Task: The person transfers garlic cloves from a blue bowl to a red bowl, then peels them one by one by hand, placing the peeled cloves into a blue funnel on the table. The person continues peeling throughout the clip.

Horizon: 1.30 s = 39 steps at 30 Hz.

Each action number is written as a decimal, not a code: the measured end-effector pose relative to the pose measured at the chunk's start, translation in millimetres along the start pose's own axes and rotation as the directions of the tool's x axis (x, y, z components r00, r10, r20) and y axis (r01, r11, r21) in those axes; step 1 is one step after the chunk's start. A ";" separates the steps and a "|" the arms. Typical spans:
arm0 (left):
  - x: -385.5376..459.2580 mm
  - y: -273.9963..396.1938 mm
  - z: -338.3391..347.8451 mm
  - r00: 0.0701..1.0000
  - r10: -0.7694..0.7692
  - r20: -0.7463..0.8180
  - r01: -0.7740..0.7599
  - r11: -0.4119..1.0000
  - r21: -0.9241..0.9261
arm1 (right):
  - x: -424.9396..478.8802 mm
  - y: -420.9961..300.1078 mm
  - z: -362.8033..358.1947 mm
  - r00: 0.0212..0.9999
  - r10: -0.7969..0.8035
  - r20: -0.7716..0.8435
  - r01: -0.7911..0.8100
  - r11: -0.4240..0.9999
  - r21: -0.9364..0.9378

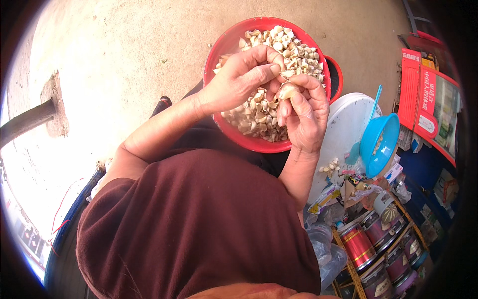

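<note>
A red basin [242, 140] full of garlic cloves [302, 59] lies before me, and both my hands are above it. My right hand [308, 108] grips a garlic clove [288, 91] between thumb and fingers. Just to its upper left, my left hand [250, 73] has thumb and forefinger pinched together, with a thin bit of skin seemingly at their tips. The hands are very close; whether their fingers touch is hard to tell. More cloves show below my left hand, inside the basin.
At the right stands a white round table [336, 130] with a few peeled cloves [330, 167], plastic bags and a tilted blue bowl [379, 145]. Shelves with metal cans [356, 243] are at the lower right, a red-framed cabinet [429, 97] farther right. A wooden post [33, 119] is at the left.
</note>
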State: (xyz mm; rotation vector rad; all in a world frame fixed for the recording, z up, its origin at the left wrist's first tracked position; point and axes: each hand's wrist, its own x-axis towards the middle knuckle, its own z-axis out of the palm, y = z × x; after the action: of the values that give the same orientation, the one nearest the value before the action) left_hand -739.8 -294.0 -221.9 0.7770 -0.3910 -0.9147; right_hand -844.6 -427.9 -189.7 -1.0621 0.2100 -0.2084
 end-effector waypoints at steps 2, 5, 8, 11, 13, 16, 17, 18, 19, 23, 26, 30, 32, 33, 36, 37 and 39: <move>0.6 -3.3 -2.2 1.000 -0.005 -0.004 0.005 0.999 -0.054 | 1.1 -4.2 6.7 1.000 0.007 -0.013 -0.007 1.000 -0.012; 1.6 2.1 -5.5 0.998 -0.062 -0.017 0.061 0.996 -0.069 | -0.9 -3.0 4.8 0.998 -0.002 -0.059 0.002 1.000 -0.006; 2.3 3.7 -1.5 0.999 0.035 -0.011 -0.033 0.991 0.127 | -1.2 -1.3 -0.4 0.992 -0.039 -0.119 0.035 0.999 -0.038; -0.9 -0.2 -0.1 0.998 -0.052 0.016 0.051 0.995 0.084 | -0.1 0.0 -2.7 0.983 -0.097 -0.155 0.084 0.993 -0.085; -3.6 1.6 5.0 0.999 -0.036 -0.026 0.039 0.995 0.094 | 0.8 -0.4 -1.4 0.976 -0.115 -0.187 0.091 0.987 -0.130; -4.1 -0.6 6.6 0.996 0.051 -0.069 -0.032 0.967 0.254 | 1.9 1.2 0.6 0.964 -0.151 -0.219 0.093 0.963 -0.253; -3.9 -3.5 5.9 0.994 0.081 -0.080 -0.056 0.959 0.279 | 1.8 1.1 1.5 0.963 -0.150 -0.225 0.090 0.962 -0.259; -3.5 -5.6 5.1 0.990 0.110 -0.089 -0.079 0.950 0.303 | 1.4 0.2 2.6 0.961 -0.150 -0.232 0.086 0.961 -0.265; -2.6 -6.6 3.5 0.978 0.200 -0.055 -0.161 0.900 0.406 | 1.1 -0.5 3.2 0.960 -0.149 -0.238 0.082 0.959 -0.270; -1.2 -7.4 0.5 0.917 0.395 0.052 -0.334 0.692 0.640 | 0.4 -1.7 2.7 0.969 -0.121 -0.216 0.064 0.966 -0.252; -2.6 -3.7 4.6 0.917 0.396 0.037 -0.309 0.651 0.693 | -0.1 0.2 4.5 0.966 -0.111 -0.234 0.052 0.968 -0.245; 0.4 -2.4 4.4 0.818 0.549 0.174 -0.428 0.379 0.820 | -0.9 1.4 5.4 0.971 -0.076 -0.228 0.030 0.980 -0.196; -1.6 -6.2 5.7 0.870 0.487 0.076 -0.355 0.512 0.782 | -1.3 1.7 4.3 0.977 -0.034 -0.212 0.004 0.990 -0.141; -2.6 -7.9 7.3 0.893 0.449 0.031 -0.315 0.575 0.755 | -1.4 2.0 3.3 0.979 -0.013 -0.206 -0.010 0.994 -0.108; -4.6 -4.7 14.5 0.978 0.132 -0.162 -0.047 0.895 0.443 | -1.5 4.7 3.7 0.976 -0.034 -0.215 0.012 0.995 -0.103; -4.2 -3.2 15.1 0.979 0.121 -0.166 -0.040 0.904 0.425 | -1.5 5.7 4.2 0.974 -0.055 -0.222 0.029 0.993 -0.116; -3.8 -0.7 15.6 0.980 0.097 -0.174 -0.022 0.922 0.388 | -1.9 5.4 3.0 0.970 -0.095 -0.225 0.039 0.969 -0.245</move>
State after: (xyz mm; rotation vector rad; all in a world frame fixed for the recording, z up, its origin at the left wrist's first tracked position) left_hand -751.8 -297.9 -211.9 1.1976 -0.4295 -0.7049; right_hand -845.2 -422.3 -192.9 -1.2852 0.4211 -0.3786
